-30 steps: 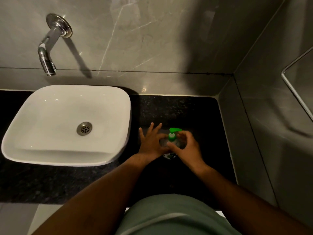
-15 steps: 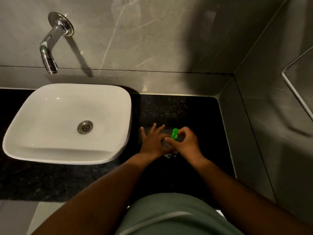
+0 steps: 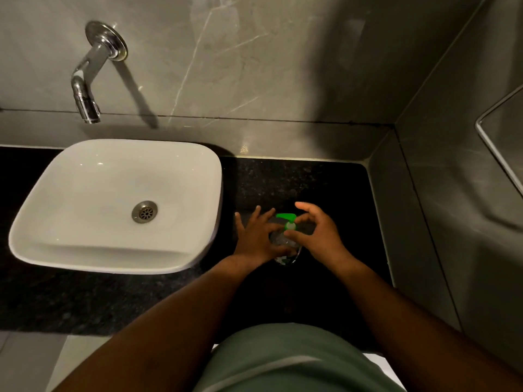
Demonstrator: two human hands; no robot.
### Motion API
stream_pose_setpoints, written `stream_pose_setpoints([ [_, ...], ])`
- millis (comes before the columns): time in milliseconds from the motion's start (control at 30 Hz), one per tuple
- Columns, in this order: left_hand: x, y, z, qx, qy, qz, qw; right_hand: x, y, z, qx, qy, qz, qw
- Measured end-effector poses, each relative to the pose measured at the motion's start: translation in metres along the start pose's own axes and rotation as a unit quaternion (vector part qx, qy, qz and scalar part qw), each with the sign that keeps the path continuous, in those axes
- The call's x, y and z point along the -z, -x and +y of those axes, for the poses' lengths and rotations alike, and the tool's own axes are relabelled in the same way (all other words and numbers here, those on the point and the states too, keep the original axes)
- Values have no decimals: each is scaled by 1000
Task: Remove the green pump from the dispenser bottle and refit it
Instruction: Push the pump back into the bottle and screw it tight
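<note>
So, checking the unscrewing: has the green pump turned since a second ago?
Yes. The green pump had its spout pointing away from the sink; now it points toward it. The dispenser bottle stays put.

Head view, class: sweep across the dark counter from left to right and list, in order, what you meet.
White basin → left hand → dispenser bottle with its green pump → right hand → grey side wall.
</note>
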State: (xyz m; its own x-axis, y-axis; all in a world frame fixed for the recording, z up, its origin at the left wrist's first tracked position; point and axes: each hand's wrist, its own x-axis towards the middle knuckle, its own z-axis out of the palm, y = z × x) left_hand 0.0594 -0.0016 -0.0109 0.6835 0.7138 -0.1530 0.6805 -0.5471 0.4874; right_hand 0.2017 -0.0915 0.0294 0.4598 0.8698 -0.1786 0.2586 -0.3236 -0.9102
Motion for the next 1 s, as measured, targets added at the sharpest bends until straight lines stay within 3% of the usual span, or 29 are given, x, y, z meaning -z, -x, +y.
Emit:
stream_pose_setpoints([
  [167,1,1,2,-4,13,5,1000,-16,-1,4,0,33,33,999],
  [400,0,1,0,1,10,8,1000,3,8,11,-2,-44,-57,997],
  [700,1,1,8,-1,-2,-17,1000,-17,1,6,-20,-2,46,999],
  [900,4,0,1,1,12,-16,1000,-1,6,17,3,-85,-64,994],
  [1000,1,1,-1,2,21,-2,1000,0,4,16,-19,-100,-26,995],
])
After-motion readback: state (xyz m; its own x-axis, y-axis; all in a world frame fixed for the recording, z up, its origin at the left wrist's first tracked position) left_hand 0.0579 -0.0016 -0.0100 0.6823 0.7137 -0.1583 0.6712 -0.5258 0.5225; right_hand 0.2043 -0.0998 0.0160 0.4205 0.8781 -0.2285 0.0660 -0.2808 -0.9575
